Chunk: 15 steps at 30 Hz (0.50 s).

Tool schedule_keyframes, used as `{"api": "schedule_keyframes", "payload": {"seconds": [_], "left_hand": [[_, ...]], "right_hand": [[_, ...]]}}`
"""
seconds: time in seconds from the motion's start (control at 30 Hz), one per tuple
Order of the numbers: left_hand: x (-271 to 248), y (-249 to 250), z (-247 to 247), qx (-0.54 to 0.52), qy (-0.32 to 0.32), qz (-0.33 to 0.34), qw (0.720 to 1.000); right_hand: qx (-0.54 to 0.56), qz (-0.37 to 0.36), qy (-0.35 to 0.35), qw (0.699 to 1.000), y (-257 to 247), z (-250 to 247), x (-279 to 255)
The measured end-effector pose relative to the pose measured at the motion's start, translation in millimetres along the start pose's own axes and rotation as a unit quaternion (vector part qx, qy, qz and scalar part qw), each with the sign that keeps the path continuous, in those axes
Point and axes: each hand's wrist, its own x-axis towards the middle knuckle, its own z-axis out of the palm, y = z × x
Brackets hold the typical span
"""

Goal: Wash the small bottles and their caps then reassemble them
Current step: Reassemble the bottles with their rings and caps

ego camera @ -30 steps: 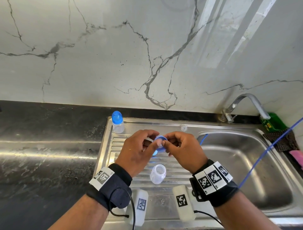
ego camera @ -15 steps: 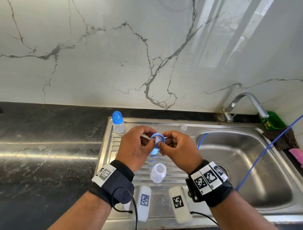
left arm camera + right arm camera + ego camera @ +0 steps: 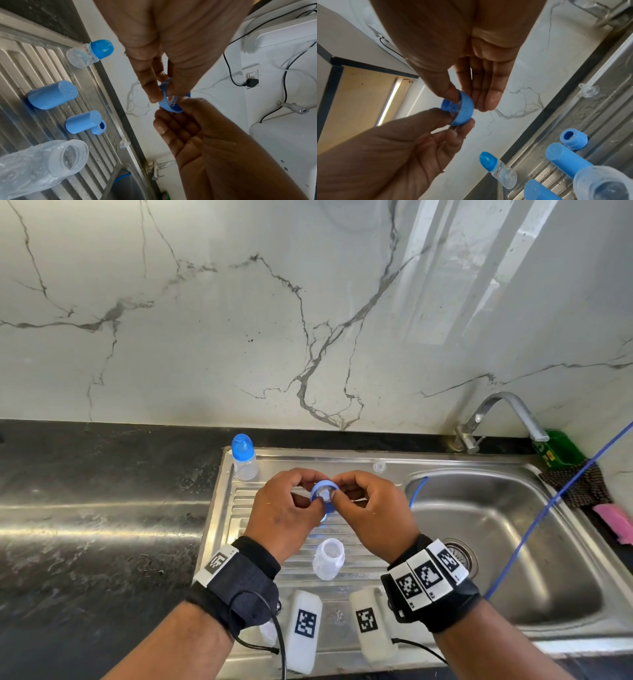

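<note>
Both hands hold one blue screw ring (image 3: pixel 322 485) with a clear teat inside it, above the drainboard. My left hand (image 3: pixel 313 498) pinches its left rim between thumb and fingers. My right hand (image 3: pixel 338 495) pinches the right rim, its thumb (image 3: pixel 447 89) pressed into the ring (image 3: pixel 464 108). In the left wrist view the ring (image 3: pixel 163 97) sits between the fingertips of both hands. Below the hands an open clear bottle (image 3: pixel 329 563) stands on the drainboard. A small capped bottle (image 3: pixel 244 457) stands at the far left corner.
On the ribbed drainboard (image 3: pixel 20 65) lie two blue caps (image 3: pixel 51 94) (image 3: pixel 82 121), a small blue ring (image 3: pixel 99 127) and a loose clear teat (image 3: pixel 379 465). The sink basin (image 3: pixel 513 542) and tap (image 3: pixel 503 412) are to the right, with a blue hose (image 3: pixel 548 505) across it.
Both hands kept hold of the blue ring and turned it slightly, so its opening faces the head camera more. The bottles on the drainboard have not moved.
</note>
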Motion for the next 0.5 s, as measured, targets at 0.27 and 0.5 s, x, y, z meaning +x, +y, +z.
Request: {"api": "schedule_keyframes", "payload": {"seconds": [0.27, 0.5], "left_hand": [[-0.6, -3.3, 1.3, -0.011, 0.0, 0.005, 1.0], [4.3, -0.6, -3.9, 0.029, 0.033, 0.046, 0.998]], "right_hand": [[-0.009, -0.006, 0.032, 0.999, 1.1, -2.0, 0.7], [0.006, -0.013, 0.012, 1.0, -3.3, -1.3, -0.8]]}}
